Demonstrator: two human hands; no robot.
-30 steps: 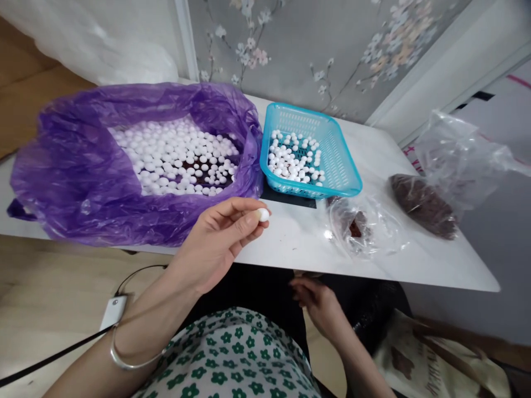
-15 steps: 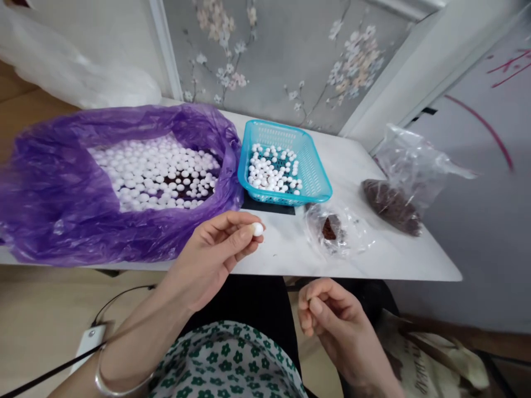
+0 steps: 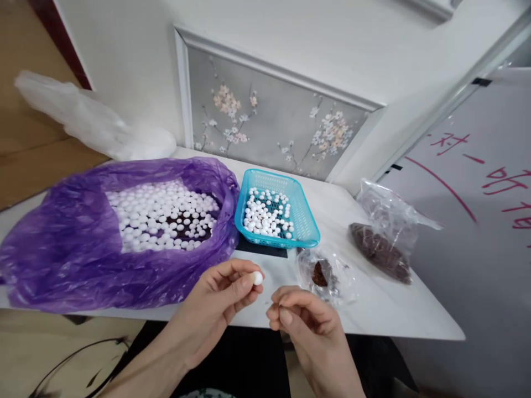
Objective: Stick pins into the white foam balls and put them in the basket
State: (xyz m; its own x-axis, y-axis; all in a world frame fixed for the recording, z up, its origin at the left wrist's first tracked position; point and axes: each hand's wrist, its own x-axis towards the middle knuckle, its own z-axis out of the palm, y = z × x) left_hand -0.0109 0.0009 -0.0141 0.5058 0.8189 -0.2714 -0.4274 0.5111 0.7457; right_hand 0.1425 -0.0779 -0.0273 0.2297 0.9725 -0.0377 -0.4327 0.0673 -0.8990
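Between the thumb and fingers of my left hand (image 3: 228, 290) is a small white ball (image 3: 258, 278), held just past the front edge of the table. My right hand (image 3: 305, 318) is close by on the right, apart from the ball. Its thumb and index finger are pinched together; whatever lies between them is too small to make out. Beyond my hands stands a turquoise plastic basket (image 3: 310, 242) with many white balls in it. To its left, an opened purple plastic bag (image 3: 78, 265) holds a large spread of similar balls.
A clear bag with a reddish-brown material (image 3: 319, 275) lies right of my hands. Farther right sits a clear zip bag of dark brown material (image 3: 379, 251). A translucent white bag (image 3: 95, 121) is at the back left. A whiteboard (image 3: 468, 232) stands beside the white table (image 3: 418, 318).
My right hand has moved up and left, nearer to my left hand. The left still holds the ball. The view has tilted upward, so the table appears lower.
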